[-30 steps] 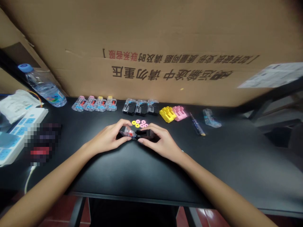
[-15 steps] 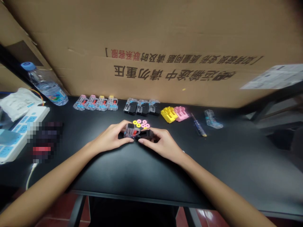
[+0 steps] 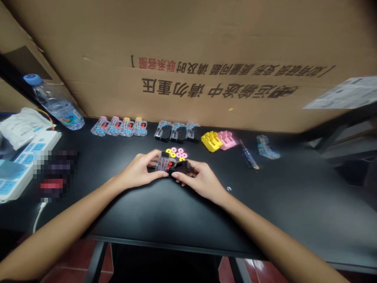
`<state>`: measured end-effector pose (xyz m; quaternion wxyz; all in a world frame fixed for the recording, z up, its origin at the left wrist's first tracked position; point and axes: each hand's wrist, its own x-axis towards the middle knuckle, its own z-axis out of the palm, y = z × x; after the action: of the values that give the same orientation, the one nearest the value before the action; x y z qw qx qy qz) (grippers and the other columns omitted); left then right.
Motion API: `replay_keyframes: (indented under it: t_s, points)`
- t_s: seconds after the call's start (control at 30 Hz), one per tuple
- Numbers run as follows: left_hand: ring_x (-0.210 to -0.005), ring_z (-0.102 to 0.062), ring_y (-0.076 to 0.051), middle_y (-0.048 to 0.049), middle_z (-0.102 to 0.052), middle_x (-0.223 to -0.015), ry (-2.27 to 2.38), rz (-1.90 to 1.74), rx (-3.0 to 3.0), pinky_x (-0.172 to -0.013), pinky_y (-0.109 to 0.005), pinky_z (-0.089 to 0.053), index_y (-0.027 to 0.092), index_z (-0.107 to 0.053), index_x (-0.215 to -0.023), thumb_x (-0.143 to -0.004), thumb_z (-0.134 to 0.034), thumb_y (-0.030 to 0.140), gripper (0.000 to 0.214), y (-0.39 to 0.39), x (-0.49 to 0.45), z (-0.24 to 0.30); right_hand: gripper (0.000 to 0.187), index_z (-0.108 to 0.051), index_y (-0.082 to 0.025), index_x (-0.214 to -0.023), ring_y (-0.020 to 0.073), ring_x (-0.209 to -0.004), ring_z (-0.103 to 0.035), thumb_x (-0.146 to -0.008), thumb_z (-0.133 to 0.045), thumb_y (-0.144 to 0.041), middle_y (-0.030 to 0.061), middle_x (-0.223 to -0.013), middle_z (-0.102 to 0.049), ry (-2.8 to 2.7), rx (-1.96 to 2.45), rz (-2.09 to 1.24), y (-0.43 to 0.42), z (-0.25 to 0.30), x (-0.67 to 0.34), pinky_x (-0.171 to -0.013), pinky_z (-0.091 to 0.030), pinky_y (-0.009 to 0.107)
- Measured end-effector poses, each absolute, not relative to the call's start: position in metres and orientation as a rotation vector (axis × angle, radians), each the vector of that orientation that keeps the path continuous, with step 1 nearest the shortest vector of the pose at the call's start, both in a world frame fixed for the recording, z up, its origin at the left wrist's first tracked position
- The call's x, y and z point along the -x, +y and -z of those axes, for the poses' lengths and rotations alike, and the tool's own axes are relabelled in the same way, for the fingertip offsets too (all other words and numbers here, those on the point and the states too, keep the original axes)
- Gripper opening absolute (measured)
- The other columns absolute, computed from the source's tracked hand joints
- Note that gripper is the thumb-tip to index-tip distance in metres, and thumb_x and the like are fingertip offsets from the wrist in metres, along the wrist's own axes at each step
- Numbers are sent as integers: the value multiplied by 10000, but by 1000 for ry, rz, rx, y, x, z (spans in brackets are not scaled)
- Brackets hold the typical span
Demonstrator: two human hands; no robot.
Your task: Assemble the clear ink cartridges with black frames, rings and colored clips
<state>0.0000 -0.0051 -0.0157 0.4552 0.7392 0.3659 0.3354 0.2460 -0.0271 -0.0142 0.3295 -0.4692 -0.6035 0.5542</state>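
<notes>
Over the middle of the black table, my left hand is closed around a small clear plastic housing with a black top and a red part inside. My right hand grips a black plastic piece, its end touching the clear housing. Where the two parts meet, my thumbs hide some detail. Just behind them lie several pink and yellow rings. Farther back are several black-and-clear housings, a yellow plastic part and a pink plastic part.
Several clear housings with red parts line the back left. A screwdriver and a clear piece lie right. On the left are a water bottle, a power strip and a white bag. A cardboard box stands behind.
The black piece in my right hand has tilted slightly against the clear housing, and my right fingers have shifted. The view has moved a little; a small white bit near my right wrist shows more.
</notes>
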Motion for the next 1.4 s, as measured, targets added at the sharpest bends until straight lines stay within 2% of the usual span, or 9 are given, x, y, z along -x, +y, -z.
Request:
replay_keyframes:
  t_s: [0.43,0.73,0.87,0.93,0.97,1.07,1.13,1.27,1.4]
  points:
    - [-1039,-832,-250,-81,-819,-1171,900,-842,-1848,-965,-354,-687,184,-637,-1232,-883,-861,325,437,-6,0,17,374,-725,-188,-912,205,-631,-715,-833,-844,-533,41,-740,-760,-1545,1229,-1404,-29,22,-242,-660,-612,348]
    - [-1048,-818,-234,-60,-814,-1130,827,-816,-1920,-996,-347,-657,193,-665,-1215,-917,-830,279,351,-6,0,16,343,-702,-197,-830,174,-603,-617,-875,-809,-520,20,-706,-707,-1772,1215,-1276,-27,14,-248,-562,-515,293]
    - [-1135,-800,-263,-99,-804,-1241,790,-810,-1941,-1035,-377,-639,219,-579,-1453,-926,-837,339,599,-7,0,16,394,-662,-200,-837,171,-590,-621,-896,-774,-573,12,-690,-677,-1748,1237,-1273,-27,9,-249,-541,-516,285]
    - [-1104,-802,-240,-100,-805,-1232,784,-861,-1959,-1005,-366,-644,233,-457,-1595,-998,-757,330,675,-6,1,15,439,-643,-200,-876,162,-563,-624,-906,-747,-626,11,-698,-682,-1666,1232,-1360,-28,7,-249,-533,-530,285]
    - [-1058,-804,-216,-93,-808,-1211,787,-904,-1976,-981,-351,-647,238,-435,-1619,-1045,-687,308,631,-6,1,15,468,-633,-201,-884,155,-545,-618,-907,-734,-657,9,-692,-680,-1629,1226,-1401,-28,6,-249,-522,-526,280]
    - [-943,-788,-154,-82,-798,-1220,779,-1049,-2092,-933,-304,-640,243,-574,-1520,-1115,-517,210,411,-5,2,14,541,-614,-200,-866,133,-495,-582,-907,-697,-734,-13,-619,-640,-1581,1211,-1474,-28,2,-248,-483,-489,255]
    - [-976,-782,-158,-90,-783,-1268,758,-1083,-2189,-944,-299,-631,233,-652,-1431,-1100,-532,180,357,-6,2,13,565,-612,-199,-831,122,-474,-562,-911,-681,-754,-25,-574,-612,-1598,1203,-1530,-30,-1,-247,-473,-470,243]
    - [-1037,-774,-185,-79,-782,-1230,722,-888,-2307,-926,-298,-627,240,-653,-1410,-1055,-615,185,362,-10,0,10,586,-607,-203,-747,108,-437,-532,-905,-685,-761,-30,-530,-599,-1669,1175,-1705,-36,-6,-242,-456,-444,234]
    - [-1202,-748,-221,-83,-729,-1377,698,-842,-2443,-987,-336,-620,292,-597,-1487,-1051,-641,233,442,-11,1,6,626,-600,-206,-670,104,-414,-516,-893,-685,-784,-27,-486,-594,-1635,1197,-1736,-38,-8,-239,-455,-440,231]
